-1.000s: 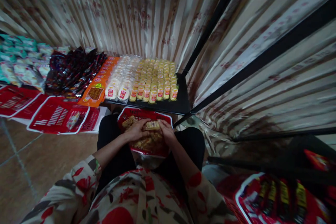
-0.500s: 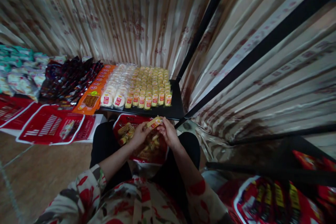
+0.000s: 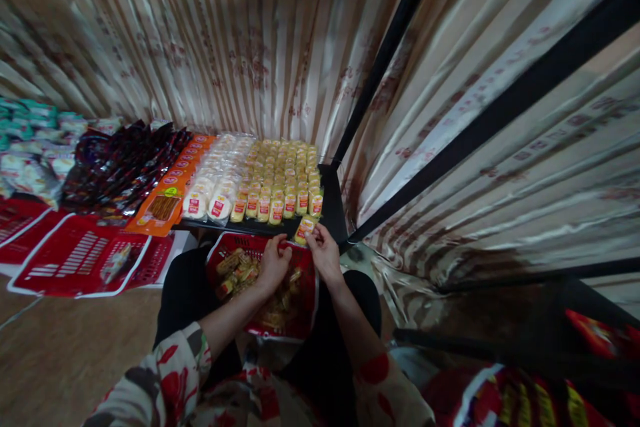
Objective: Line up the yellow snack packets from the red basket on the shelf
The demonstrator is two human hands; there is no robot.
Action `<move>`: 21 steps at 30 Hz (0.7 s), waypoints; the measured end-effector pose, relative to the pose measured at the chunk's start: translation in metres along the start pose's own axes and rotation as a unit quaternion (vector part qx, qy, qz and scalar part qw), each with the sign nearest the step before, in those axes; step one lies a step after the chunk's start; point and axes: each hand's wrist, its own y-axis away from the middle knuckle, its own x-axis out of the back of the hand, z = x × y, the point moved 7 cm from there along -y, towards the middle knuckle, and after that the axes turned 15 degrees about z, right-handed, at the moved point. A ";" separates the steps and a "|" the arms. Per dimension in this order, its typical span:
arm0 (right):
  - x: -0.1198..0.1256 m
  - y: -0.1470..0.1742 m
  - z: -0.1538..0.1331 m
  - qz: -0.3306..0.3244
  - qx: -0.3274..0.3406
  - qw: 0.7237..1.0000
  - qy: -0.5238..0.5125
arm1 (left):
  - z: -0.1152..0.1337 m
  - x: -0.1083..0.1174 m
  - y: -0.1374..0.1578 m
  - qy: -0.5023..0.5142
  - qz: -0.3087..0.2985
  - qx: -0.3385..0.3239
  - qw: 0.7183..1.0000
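Observation:
My right hand (image 3: 325, 253) pinches a small yellow wrapped snack cake (image 3: 305, 230) with a red-and-white label, at the front edge of a black shelf (image 3: 332, 203). Just behind it stand rows of similar yellow snack cakes (image 3: 280, 177). My left hand (image 3: 274, 261) hovers over the red basket (image 3: 309, 310) between my knees. Its fingers are loosely bent and apart from the thumb, with nothing visible in them. More yellow packets (image 3: 240, 271) lie loose in the basket, partly hidden by my left hand and forearm.
Left along the shelf are white round packets (image 3: 220, 203), an orange bag (image 3: 163, 207), dark packets (image 3: 125, 170) and teal-and-white packets (image 3: 35, 127). Red baskets (image 3: 75, 253) stand below them. Black shelf posts (image 3: 380, 67) and a striped curtain (image 3: 280, 33) close off the back and right.
My right hand has carried the snack cake forward to the shelf edge and turned it more upright. My left hand has let go of it and drawn back slightly. The view has shifted a little.

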 end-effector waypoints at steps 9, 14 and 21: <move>-0.017 -0.037 -0.032 0.068 0.182 0.955 0.223 | 0.011 -0.040 -0.019 0.094 -0.058 -0.047 0.993; -0.025 -0.038 -0.028 0.071 0.189 0.961 0.191 | 0.005 -0.052 -0.032 0.121 -0.054 -0.054 0.990; -0.016 -0.022 -0.025 0.117 0.243 0.945 0.186 | 0.007 -0.052 -0.033 0.113 -0.049 -0.079 0.989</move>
